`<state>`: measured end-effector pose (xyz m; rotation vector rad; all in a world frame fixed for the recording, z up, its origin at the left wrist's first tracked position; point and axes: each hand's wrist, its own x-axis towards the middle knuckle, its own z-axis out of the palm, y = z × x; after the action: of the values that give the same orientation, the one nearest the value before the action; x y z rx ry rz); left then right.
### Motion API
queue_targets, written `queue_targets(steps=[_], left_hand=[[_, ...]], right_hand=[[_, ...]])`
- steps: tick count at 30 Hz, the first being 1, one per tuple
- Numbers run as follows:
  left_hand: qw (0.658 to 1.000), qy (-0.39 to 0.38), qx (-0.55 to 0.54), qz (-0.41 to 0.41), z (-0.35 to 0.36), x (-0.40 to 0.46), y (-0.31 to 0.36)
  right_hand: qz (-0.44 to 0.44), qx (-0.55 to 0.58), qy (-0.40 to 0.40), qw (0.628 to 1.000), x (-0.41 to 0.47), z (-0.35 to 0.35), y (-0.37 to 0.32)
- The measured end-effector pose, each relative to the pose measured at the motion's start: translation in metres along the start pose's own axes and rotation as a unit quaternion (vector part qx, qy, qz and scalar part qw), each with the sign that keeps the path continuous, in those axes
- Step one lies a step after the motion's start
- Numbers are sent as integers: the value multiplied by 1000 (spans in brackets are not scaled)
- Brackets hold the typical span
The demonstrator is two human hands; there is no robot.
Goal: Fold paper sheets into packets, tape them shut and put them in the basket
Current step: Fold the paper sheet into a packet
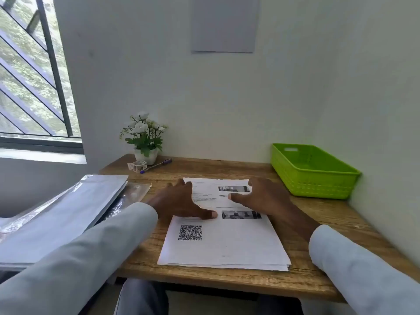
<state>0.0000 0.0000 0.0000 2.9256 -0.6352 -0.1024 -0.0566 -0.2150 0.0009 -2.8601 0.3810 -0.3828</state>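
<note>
A stack of printed paper sheets (223, 243) lies flat on the wooden counter (318, 226), near its front edge and about midway between its left and right edges. The stack's long axis runs from the front edge toward the back wall, leaning slightly left at the far end; the printed face is up, with a QR code toward the near left and small photos further back.

Both hands rest on the far half of the top sheet with fingers spread and fairly straight, clamped on nothing. The left hand (179, 202) lies over the sheet's left edge, its thumb pointing right onto the page. The right hand (264, 196) lies over the right part, its thumb pointing left. The hands are apart, with bare print between them.

A green basket (313, 176) sits at the back right corner against the wall, well apart from the stack. At the back left stand a potted plant (144, 137), a tape roll (139, 165) and a pen (156, 165). Glossy folders (68, 212) overhang the left edge, with a clear sleeve (137, 189) just beside the left hand.
</note>
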Motion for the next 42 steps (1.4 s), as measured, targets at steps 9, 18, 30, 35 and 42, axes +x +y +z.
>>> queue_targets(steps=[9,18,30,35,42], left_hand=[[998,3,-69,-12,-6,17,1],[984,35,-167,41,-16,35,-9],[746,84,-660,-5,13,68,-26],[719,29,-693,39,11,60,-26],[677,67,-732,30,9,63,-28]], right_hand=[[49,251,19,967,27,24,13],[118,608,-64,782,42,20,20],[140,702,1,698,54,16,29],[129,729,-5,672,53,18,26],[55,655,-96,747,51,20,38]])
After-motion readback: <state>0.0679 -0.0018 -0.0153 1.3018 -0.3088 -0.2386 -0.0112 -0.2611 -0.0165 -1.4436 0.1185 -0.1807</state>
